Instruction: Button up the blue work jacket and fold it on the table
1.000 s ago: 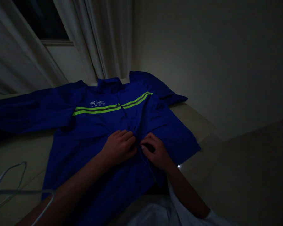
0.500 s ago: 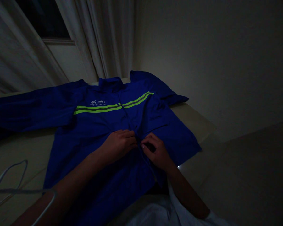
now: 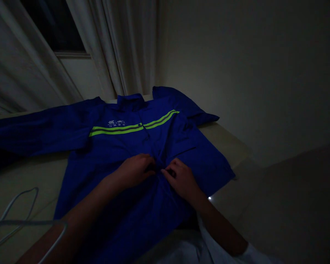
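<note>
A blue work jacket [image 3: 112, 146] with two bright green stripes across the chest lies face up on a pale table [image 3: 22, 183], collar towards the curtains. My left hand [image 3: 134, 170] and my right hand [image 3: 180, 179] meet at the jacket's front opening, about halfway down. Both hands have their fingers curled and pinch the fabric edges at the placket. The room is dim, so any button or fastener between the fingertips is too small to make out.
A white wire hanger [image 3: 19, 220] lies on the table at the lower left. Pale curtains [image 3: 121, 47] and a dark window [image 3: 55, 25] stand behind the table. A bare wall is on the right, and the table's right edge [image 3: 236, 146] drops to the floor.
Both hands stay at the jacket's front opening, with the fingers working slightly closer together. The view has shifted a little.
</note>
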Motion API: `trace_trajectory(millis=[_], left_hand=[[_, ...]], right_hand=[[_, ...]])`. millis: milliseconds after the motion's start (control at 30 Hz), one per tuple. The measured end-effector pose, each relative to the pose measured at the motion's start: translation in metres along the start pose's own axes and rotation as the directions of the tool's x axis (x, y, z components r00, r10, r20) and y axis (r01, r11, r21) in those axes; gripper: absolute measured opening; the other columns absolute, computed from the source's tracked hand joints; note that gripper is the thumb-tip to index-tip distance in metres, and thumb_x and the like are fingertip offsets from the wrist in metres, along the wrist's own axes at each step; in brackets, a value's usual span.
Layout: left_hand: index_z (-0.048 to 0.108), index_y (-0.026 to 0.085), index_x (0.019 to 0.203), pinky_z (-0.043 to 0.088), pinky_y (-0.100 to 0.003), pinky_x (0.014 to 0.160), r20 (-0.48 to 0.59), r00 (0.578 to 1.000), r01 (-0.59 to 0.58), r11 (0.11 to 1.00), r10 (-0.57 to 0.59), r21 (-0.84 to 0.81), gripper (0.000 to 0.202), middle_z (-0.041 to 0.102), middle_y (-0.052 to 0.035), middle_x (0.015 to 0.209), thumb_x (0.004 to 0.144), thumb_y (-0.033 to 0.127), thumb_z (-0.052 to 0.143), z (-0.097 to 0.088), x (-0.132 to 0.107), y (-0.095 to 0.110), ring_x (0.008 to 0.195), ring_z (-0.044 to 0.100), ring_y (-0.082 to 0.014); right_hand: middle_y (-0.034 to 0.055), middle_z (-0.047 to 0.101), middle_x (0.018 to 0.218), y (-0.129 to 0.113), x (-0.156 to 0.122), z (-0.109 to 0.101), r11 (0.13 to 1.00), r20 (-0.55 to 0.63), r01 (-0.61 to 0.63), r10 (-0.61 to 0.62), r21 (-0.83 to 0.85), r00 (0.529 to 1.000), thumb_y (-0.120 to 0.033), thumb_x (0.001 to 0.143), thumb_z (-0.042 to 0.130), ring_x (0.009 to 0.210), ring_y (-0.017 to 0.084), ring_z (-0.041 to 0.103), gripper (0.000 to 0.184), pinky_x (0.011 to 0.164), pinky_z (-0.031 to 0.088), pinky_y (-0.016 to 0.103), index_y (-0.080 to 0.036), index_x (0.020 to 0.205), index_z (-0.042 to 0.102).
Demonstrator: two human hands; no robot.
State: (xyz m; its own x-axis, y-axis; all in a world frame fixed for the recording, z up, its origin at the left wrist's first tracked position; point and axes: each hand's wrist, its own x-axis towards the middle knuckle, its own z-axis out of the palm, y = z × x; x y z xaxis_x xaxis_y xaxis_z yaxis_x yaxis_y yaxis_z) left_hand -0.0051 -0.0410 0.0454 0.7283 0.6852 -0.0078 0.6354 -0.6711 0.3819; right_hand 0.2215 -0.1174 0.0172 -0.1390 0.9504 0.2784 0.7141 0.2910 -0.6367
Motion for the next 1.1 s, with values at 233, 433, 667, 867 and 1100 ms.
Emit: trace_trajectory(millis=[233,433,667,867,1100], left_hand=[[0.058,0.020,0.142,0.050,-0.044,0.100,-0.058,0.996,-0.071,0.997,0.072,0.016,0.058,0.065,-0.0127,0.128,0.089,0.034,0.078,0.002,0.000,0.004,0.115,0.063,-0.0289],[0.060,0.020,0.131,0.056,-0.037,0.095,-0.141,0.989,-0.082,0.941,0.037,-0.328,0.053,0.066,-0.0088,0.121,0.086,0.036,0.082,0.012,0.009,-0.017,0.108,0.067,-0.0238],[0.070,0.019,0.114,0.056,-0.036,0.091,-0.295,0.952,0.011,0.975,-0.078,-0.221,0.022,0.066,-0.0094,0.110,0.101,0.026,0.053,0.031,0.015,-0.017,0.098,0.067,-0.0216],[0.070,0.021,0.104,0.053,-0.034,0.084,-0.260,0.952,0.105,0.970,-0.162,-0.221,0.019,0.066,-0.0078,0.107,0.099,0.020,0.052,0.033,0.021,-0.011,0.092,0.068,-0.0217],[0.070,0.021,0.097,0.048,-0.031,0.071,-0.043,0.949,0.293,0.927,-0.311,-0.233,0.011,0.071,-0.0038,0.096,0.086,0.018,0.070,0.012,0.042,-0.022,0.085,0.069,-0.0217]], right_hand=[[0.0046,0.061,0.074,-0.015,0.022,-0.032,0.926,0.283,0.124,-0.019,-0.357,0.959,-0.039,0.089,0.083,0.064,0.017,0.058,0.034,0.058,0.036,0.030,-0.021,0.066,0.066],[0.0068,0.069,0.099,-0.024,0.076,-0.037,0.937,0.292,0.209,-0.124,-0.281,0.948,-0.029,0.094,0.076,0.082,0.020,0.065,0.012,0.070,0.043,0.029,-0.022,0.101,0.071],[0.0019,0.074,0.090,0.013,0.113,-0.015,0.997,0.449,0.067,-0.046,-0.032,0.892,-0.010,0.079,0.075,0.075,0.015,0.064,0.031,0.069,0.043,0.024,-0.017,0.109,0.072],[0.0014,0.072,0.092,0.038,0.115,-0.018,0.838,0.358,-0.153,-0.053,0.523,0.932,-0.031,0.081,0.077,0.063,0.008,0.055,0.040,0.060,0.039,0.021,-0.015,0.117,0.072],[0.0015,0.072,0.078,0.040,0.116,-0.019,0.900,0.406,-0.246,0.086,0.361,0.910,-0.036,0.074,0.085,0.066,0.013,0.062,0.036,0.062,0.044,0.023,-0.014,0.101,0.074]])
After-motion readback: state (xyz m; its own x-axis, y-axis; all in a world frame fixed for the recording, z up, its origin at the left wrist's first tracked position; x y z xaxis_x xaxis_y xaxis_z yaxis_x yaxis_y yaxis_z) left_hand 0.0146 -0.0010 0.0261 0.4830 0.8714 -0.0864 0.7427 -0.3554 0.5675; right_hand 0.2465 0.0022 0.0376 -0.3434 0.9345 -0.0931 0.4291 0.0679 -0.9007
